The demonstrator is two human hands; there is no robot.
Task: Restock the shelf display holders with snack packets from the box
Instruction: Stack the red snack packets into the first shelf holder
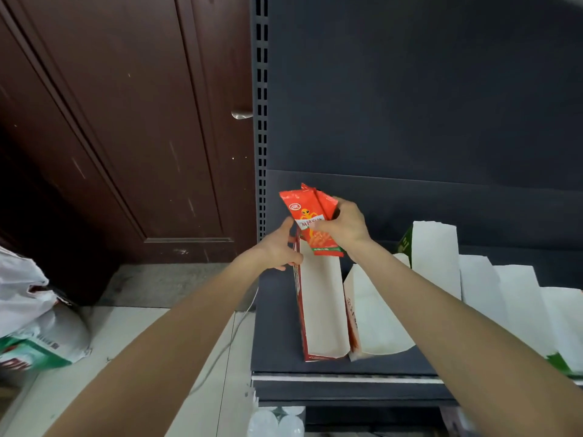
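My right hand (344,223) grips a small bunch of red snack packets (310,212), held upright over the back end of a long red-sided display holder (320,307) with a white inside. That holder stands on the dark shelf (277,326) at its left end. My left hand (280,247) holds the holder's left wall near the back, thumb up against the packets. The inside of the holder shows no packets in front of my hands. The supply box is not in view.
More white display holders (372,313) stand in a row to the right, one with a green side (405,244). A brown door (126,137) is at left. A white and green bag (34,329) lies on the floor. Bottle caps (277,422) show below the shelf.
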